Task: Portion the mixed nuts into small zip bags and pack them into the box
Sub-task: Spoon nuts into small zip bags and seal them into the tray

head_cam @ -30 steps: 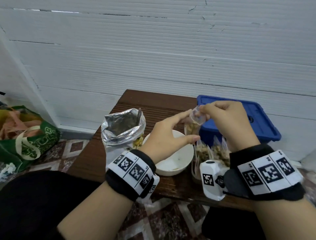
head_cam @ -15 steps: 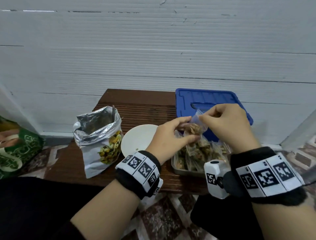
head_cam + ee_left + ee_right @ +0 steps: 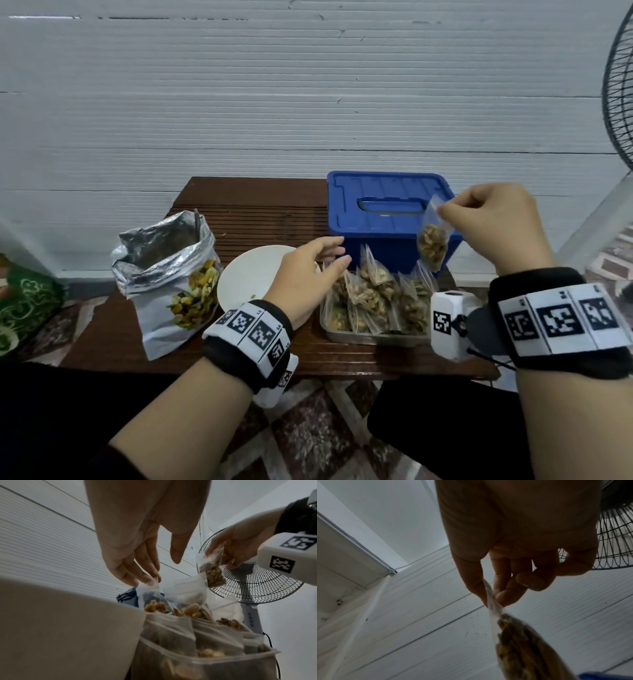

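My right hand [image 3: 445,214] pinches the top edge of a small zip bag of nuts [image 3: 432,245], which hangs in the air in front of the blue lidded box [image 3: 387,205]. The right wrist view shows thumb and fingers [image 3: 489,599] squeezing the bag's [image 3: 518,639] seal. Below it a clear plastic box [image 3: 373,337] holds several filled zip bags [image 3: 373,294]. My left hand [image 3: 329,257] hovers open over that box's left end. In the left wrist view its fingertips [image 3: 150,577] touch the top of one packed bag [image 3: 150,592], thumb apart.
An open foil bag of mixed nuts [image 3: 164,260] stands at the table's left, with a white bowl [image 3: 250,274] beside it. All rest on a small dark wooden table [image 3: 239,212] against a white wall. A fan [image 3: 620,85] stands right; a green bag [image 3: 24,301] lies on the floor left.
My left hand let go of the small bag and dropped to the clear box. My right hand carried the bag up and to the right. The view turned rightward.
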